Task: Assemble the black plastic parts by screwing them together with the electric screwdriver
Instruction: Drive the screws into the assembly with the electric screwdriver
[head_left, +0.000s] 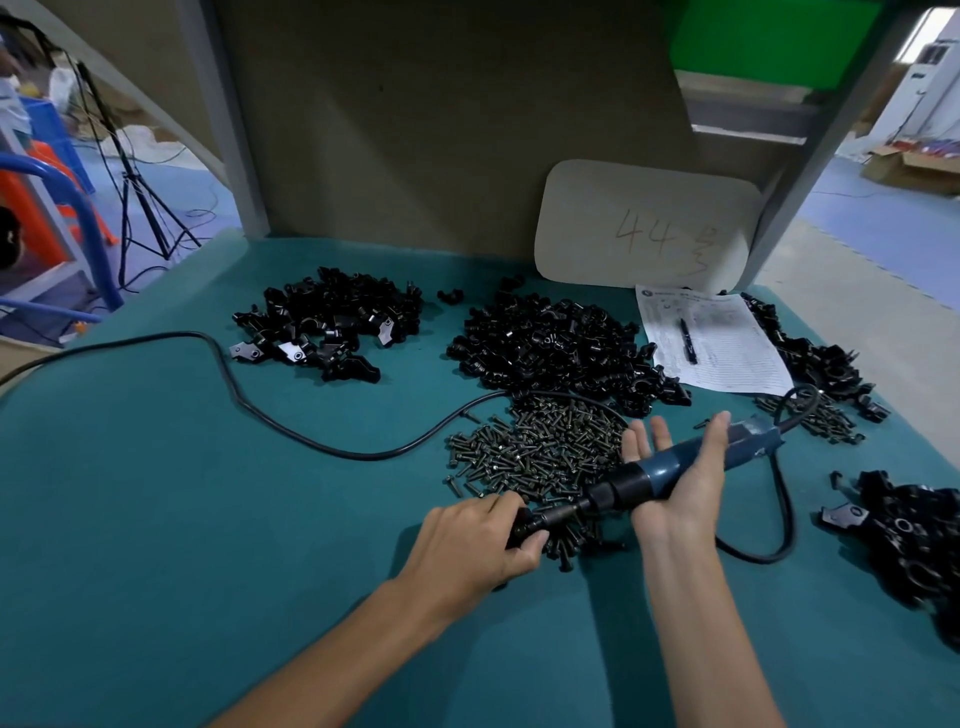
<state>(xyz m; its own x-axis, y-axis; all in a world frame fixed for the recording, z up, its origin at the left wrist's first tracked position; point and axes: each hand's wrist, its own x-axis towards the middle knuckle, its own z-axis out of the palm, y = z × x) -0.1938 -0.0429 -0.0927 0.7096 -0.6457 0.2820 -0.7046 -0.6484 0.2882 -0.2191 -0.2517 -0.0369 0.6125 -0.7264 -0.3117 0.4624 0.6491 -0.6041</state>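
Head | left hand (467, 545): black part (521, 526) | right hand (675, 501): screwdriver (665, 470) | mat (182, 493) open left

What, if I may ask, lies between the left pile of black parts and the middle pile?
Head view: one stray black part, near the back, on bare teal mat.

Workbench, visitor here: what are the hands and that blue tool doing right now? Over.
Left hand grips a black part at the bit. Right hand, palm up, thumb over the electric screwdriver. Screw pile directly beneath; nothing blocking.
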